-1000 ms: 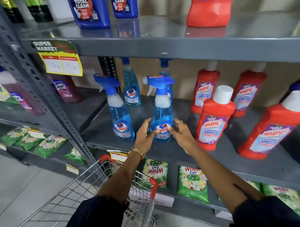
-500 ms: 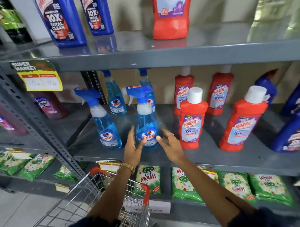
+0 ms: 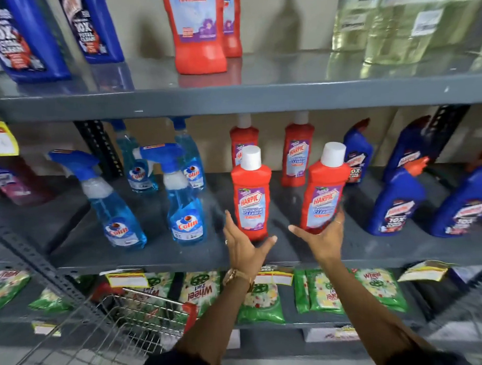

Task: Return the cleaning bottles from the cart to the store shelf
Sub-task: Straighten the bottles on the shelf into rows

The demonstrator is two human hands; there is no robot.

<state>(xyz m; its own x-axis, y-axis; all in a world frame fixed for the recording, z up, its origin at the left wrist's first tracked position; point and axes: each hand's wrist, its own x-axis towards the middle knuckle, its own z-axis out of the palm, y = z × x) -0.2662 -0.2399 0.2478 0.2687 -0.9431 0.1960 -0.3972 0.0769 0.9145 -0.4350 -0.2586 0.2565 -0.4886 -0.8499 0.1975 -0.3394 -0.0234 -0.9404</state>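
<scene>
On the grey middle shelf (image 3: 155, 263) stand two blue Colin spray bottles (image 3: 184, 209) in front and two more behind. To their right are red Harpic bottles with white caps. My left hand (image 3: 243, 249) is open, palm up, just left of the base of one red Harpic bottle (image 3: 252, 198). My right hand (image 3: 322, 241) is open under the base of a second red Harpic bottle (image 3: 324, 195); its fingers reach behind the bottle and the thumb stays apart. The wire cart (image 3: 124, 323) is at the lower left; its inside is mostly out of view.
Blue toilet-cleaner bottles (image 3: 393, 204) stand at the right of the same shelf. The shelf above holds blue, red and pale yellow bottles. Green detergent packets (image 3: 320, 291) lie on the shelf below. A slotted steel upright (image 3: 35, 257) runs diagonally at left.
Both hands have let go of the front Colin spray bottle and moved right to the two front red Harpic bottles. The view has shifted right and closer to the shelf.
</scene>
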